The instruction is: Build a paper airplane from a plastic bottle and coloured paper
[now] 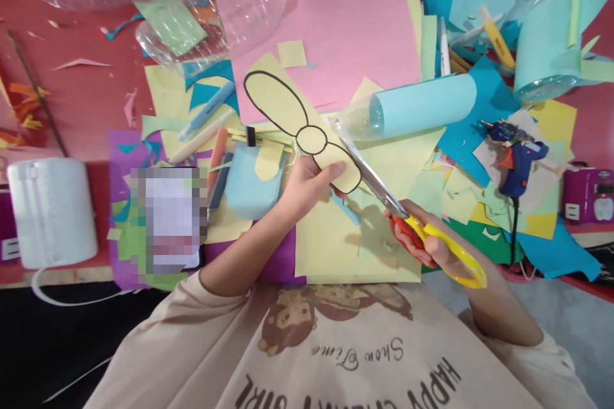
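Head view: the right hand (434, 243) grips scissors (396, 206) by their yellow and red handles. Just beyond, the left hand (307, 186) pinches a pale yellow paper (311, 139), marked with two black-outlined loops and a round centre, above the red tabletop (91, 99). The blades lie along the paper's right side; whether it sits between them is hard to tell. Farther off lie a blue-wrapped bottle (426, 104), a pink sheet (336, 32) and a clear bottle (252, 9).
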{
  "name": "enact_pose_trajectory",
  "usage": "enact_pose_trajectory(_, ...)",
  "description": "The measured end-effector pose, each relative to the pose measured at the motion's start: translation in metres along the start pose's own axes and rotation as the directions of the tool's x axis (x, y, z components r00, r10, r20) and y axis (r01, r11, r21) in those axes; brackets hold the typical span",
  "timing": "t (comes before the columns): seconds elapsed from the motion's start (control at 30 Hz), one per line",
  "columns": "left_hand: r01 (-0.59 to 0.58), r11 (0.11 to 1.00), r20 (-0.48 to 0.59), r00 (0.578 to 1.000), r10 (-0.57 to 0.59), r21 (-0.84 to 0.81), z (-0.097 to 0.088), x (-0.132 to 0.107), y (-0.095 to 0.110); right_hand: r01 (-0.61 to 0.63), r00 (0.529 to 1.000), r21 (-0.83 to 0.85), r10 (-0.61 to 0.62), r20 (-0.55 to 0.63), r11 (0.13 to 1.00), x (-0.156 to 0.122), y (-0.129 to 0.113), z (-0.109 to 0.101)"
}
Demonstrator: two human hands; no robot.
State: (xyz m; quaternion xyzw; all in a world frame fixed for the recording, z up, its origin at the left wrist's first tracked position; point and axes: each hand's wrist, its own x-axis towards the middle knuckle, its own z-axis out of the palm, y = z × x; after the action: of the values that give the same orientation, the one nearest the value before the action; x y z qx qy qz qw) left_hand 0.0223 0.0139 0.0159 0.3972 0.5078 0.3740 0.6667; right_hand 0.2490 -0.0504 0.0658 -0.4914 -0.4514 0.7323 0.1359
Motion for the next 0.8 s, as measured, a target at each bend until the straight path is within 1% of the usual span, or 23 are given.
enact_pose_trajectory(0.1,-0.007,0.999,0.021,1.000,0.008,-0.038,-0.0004,0.0013,0.0004,-0.002,1.000,-0.015,0.002,-0.024,1.000,-0.0009,0.0010,0.0002)
enact_pose_trajectory(0.23,-0.020,0.999,0.032,0.999,0.022,-0.045,0.0002,0.0016,0.0024,-0.032,0.999,0.027,0.032,-0.013,0.999,-0.0014,0.0019,0.0007)
enact_pose_trajectory(0.37,-0.023,0.998,0.032,0.999,0.024,-0.056,0.0007,0.0017,0.0030,-0.046,0.998,0.050,0.048,-0.041,0.998,-0.0019,0.0027,0.0007)
enact_pose_trajectory(0.6,-0.035,0.997,0.037,0.999,0.038,-0.065,0.0003,0.0014,0.0037,-0.058,0.998,0.033,0.059,-0.035,0.998,-0.0007,0.0029,-0.0006)
enact_pose_trajectory(0.73,-0.015,0.999,0.009,1.000,0.016,-0.044,-0.0001,0.0016,0.0026,-0.062,0.997,-0.011,0.061,-0.038,0.998,-0.0009,-0.0019,-0.0009)
enact_pose_trajectory(0.8,-0.013,0.999,0.005,1.000,0.013,-0.047,-0.0007,0.0025,0.0009,-0.072,0.997,-0.007,0.072,-0.034,0.997,-0.0016,-0.0037,-0.0019)
